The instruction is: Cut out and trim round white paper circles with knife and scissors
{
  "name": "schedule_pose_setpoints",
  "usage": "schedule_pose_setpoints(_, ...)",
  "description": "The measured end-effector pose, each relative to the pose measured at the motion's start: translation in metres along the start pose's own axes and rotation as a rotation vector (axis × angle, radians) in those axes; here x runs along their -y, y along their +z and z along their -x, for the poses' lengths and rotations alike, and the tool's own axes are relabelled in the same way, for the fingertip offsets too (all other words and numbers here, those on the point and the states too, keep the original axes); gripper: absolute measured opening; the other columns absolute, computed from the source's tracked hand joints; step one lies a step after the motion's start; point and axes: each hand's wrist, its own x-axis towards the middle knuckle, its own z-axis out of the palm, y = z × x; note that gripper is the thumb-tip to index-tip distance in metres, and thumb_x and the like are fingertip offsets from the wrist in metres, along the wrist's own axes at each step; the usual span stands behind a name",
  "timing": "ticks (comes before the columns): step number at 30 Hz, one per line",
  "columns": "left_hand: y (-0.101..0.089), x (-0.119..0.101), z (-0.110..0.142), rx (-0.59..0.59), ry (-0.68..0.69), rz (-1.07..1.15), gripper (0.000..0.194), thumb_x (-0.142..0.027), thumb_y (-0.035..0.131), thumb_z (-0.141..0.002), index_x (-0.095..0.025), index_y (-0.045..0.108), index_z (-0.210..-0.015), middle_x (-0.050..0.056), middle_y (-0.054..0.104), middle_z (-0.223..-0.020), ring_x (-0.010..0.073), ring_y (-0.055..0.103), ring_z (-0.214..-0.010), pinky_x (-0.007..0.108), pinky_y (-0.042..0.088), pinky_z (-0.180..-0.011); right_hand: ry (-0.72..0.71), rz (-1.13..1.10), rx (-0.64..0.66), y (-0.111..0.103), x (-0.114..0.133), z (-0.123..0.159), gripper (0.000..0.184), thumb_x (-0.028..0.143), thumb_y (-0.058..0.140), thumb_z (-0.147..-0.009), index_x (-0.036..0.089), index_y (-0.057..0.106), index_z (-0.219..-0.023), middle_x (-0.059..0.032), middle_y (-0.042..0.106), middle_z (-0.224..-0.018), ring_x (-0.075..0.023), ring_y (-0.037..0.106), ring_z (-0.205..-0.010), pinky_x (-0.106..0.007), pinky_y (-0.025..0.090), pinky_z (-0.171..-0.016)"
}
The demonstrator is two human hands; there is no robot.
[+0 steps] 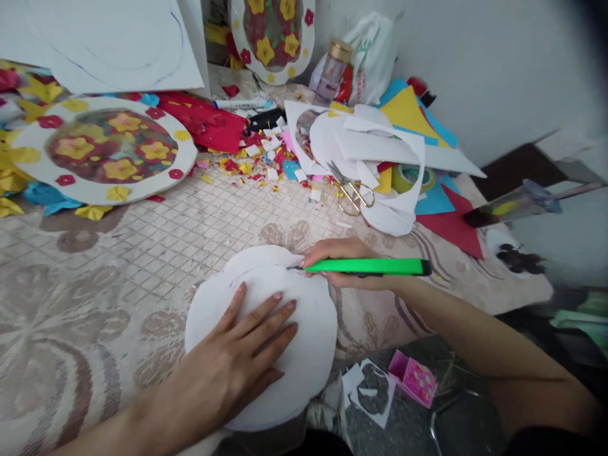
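Note:
A white scalloped card point(308, 342) lies at the near edge of the table, with a faint pen line curving along its upper part. My left hand point(247, 348) rests flat on it, fingers spread. My right hand point(349, 253) is closed around a bright green utility knife point(370, 266). The knife's blade points left, its tip at the pen line near the card's upper right edge. My right palm is mostly hidden behind the knife's handle.
Gold-handled scissors point(350, 195) lie among white paper offcuts point(380, 149) and coloured scraps. A flower-decorated oval frame point(183, 155) lies at left; a similar frame point(272, 73) leans at the back. A bottle point(332, 73) stands near it. A pink box point(418, 380) is on the floor.

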Motion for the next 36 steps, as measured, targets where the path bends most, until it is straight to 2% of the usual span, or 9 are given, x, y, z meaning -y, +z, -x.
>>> schedule_pose_setpoints(3, -0.004, -0.010, -0.002, 0.011, -0.006, -0.024, 0.046, -0.031, 0.053, -0.102, -0.015, 0.050, -0.146, 0.012, 0.051, -0.153, 0.0286, 0.046, -0.143, 0.058, 0.005, -0.125, -0.008, -0.033, 0.064, -0.003, -0.001, -0.011, 0.031, 0.033, 0.055, -0.099, 0.012, 0.067, -0.118, -0.0123, 0.073, -0.108, -0.0185, 0.069, -0.100, -0.030, 0.052, -0.087)
schedule_pose_setpoints(6, -0.008, -0.010, -0.005, -0.002, 0.013, -0.013, 0.040, -0.025, 0.049, -0.104, -0.014, 0.055, -0.142, 0.012, 0.058, -0.147, 0.0270, 0.052, -0.139, 0.056, 0.014, -0.126, -0.032, -0.038, 0.121, -0.006, 0.000, -0.020, 0.029, 0.030, 0.055, -0.098, 0.011, 0.067, -0.116, -0.0134, 0.073, -0.110, -0.0193, 0.068, -0.103, -0.031, 0.050, -0.090)
schedule_pose_setpoints(9, -0.008, -0.002, -0.009, -0.030, 0.073, 0.017, 0.036, -0.017, 0.047, -0.103, -0.011, 0.059, -0.137, 0.012, 0.060, -0.146, 0.0243, 0.050, -0.140, 0.050, 0.010, -0.128, -0.019, -0.062, 0.122, -0.006, 0.000, -0.020, 0.029, 0.030, 0.057, -0.097, 0.012, 0.067, -0.117, -0.0129, 0.073, -0.110, -0.0193, 0.069, -0.102, -0.031, 0.051, -0.089)
schedule_pose_setpoints(12, -0.005, 0.006, -0.012, -0.023, 0.129, 0.070, 0.037, -0.020, 0.051, -0.103, -0.011, 0.058, -0.138, 0.011, 0.058, -0.148, 0.0234, 0.045, -0.144, 0.047, 0.006, -0.128, 0.001, -0.108, 0.090, -0.004, -0.002, -0.011, 0.030, 0.029, 0.059, -0.096, 0.011, 0.068, -0.118, -0.0133, 0.074, -0.107, -0.0208, 0.069, -0.102, -0.034, 0.052, -0.089)
schedule_pose_setpoints(15, -0.003, 0.009, -0.013, 0.000, 0.120, 0.088, 0.041, -0.023, 0.054, -0.102, -0.011, 0.056, -0.141, 0.011, 0.056, -0.149, 0.0235, 0.042, -0.146, 0.047, 0.008, -0.128, 0.005, -0.155, 0.058, -0.001, -0.004, -0.001, 0.032, 0.032, 0.060, -0.095, 0.011, 0.068, -0.118, -0.0137, 0.074, -0.105, -0.0223, 0.069, -0.101, -0.036, 0.052, -0.090)
schedule_pose_setpoints(18, -0.001, 0.009, -0.012, 0.001, 0.105, 0.072, 0.042, -0.024, 0.055, -0.101, -0.012, 0.055, -0.141, 0.009, 0.055, -0.151, 0.0235, 0.042, -0.146, 0.046, 0.001, -0.128, 0.028, -0.158, 0.060, -0.001, -0.003, 0.004, 0.029, 0.029, 0.059, -0.095, 0.012, 0.068, -0.118, -0.0131, 0.074, -0.105, -0.0213, 0.070, -0.100, -0.035, 0.053, -0.089)
schedule_pose_setpoints(23, 0.004, 0.009, -0.010, 0.003, 0.092, 0.081, 0.043, -0.023, 0.057, -0.099, -0.013, 0.056, -0.141, 0.009, 0.053, -0.153, 0.0236, 0.039, -0.147, 0.046, 0.001, -0.128, -0.001, -0.117, 0.071, -0.001, -0.001, 0.005, 0.024, 0.023, 0.058, -0.095, 0.013, 0.069, -0.114, -0.0123, 0.075, -0.105, -0.0194, 0.070, -0.100, -0.033, 0.054, -0.088)
schedule_pose_setpoints(29, 0.004, 0.008, -0.009, 0.019, 0.079, 0.072, 0.044, -0.023, 0.057, -0.099, -0.014, 0.055, -0.143, 0.006, 0.051, -0.154, 0.0226, 0.038, -0.148, 0.044, -0.007, -0.127, -0.027, -0.076, 0.107, -0.001, -0.003, 0.002, 0.025, 0.016, 0.059, -0.092, 0.014, 0.068, -0.115, -0.0117, 0.075, -0.107, -0.0192, 0.070, -0.102, -0.033, 0.054, -0.091)
schedule_pose_setpoints(36, 0.003, 0.009, -0.009, 0.021, 0.070, 0.097, 0.043, -0.022, 0.056, -0.100, -0.014, 0.055, -0.142, 0.009, 0.050, -0.155, 0.0219, 0.035, -0.150, 0.045, -0.004, -0.127, -0.094, -0.026, 0.167, -0.004, -0.006, 0.001, 0.025, 0.020, 0.054, -0.098, 0.012, 0.066, -0.118, -0.0137, 0.073, -0.110, -0.0187, 0.068, -0.106, -0.031, 0.052, -0.093)
